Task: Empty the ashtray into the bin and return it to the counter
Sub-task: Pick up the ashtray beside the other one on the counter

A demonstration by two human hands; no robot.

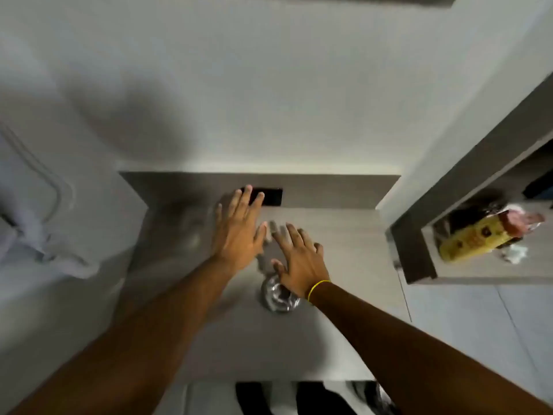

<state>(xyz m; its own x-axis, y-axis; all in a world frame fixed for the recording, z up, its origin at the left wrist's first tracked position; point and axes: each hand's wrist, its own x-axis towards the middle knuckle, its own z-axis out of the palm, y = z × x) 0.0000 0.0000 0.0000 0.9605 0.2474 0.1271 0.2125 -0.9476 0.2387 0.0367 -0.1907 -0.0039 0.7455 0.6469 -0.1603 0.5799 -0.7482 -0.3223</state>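
Resting upright on counter (344,235), round ashtray (276,296)

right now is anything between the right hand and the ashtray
Nothing visible is. The right hand is open, spread just above and beyond the ashtray, its wrist partly covering the ashtray's rim. The left hand is off to the side, also open.

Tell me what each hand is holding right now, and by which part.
Nothing is held. The left hand and right hand are both open and flat above the counter; the glass ashtray sits ungrasped.
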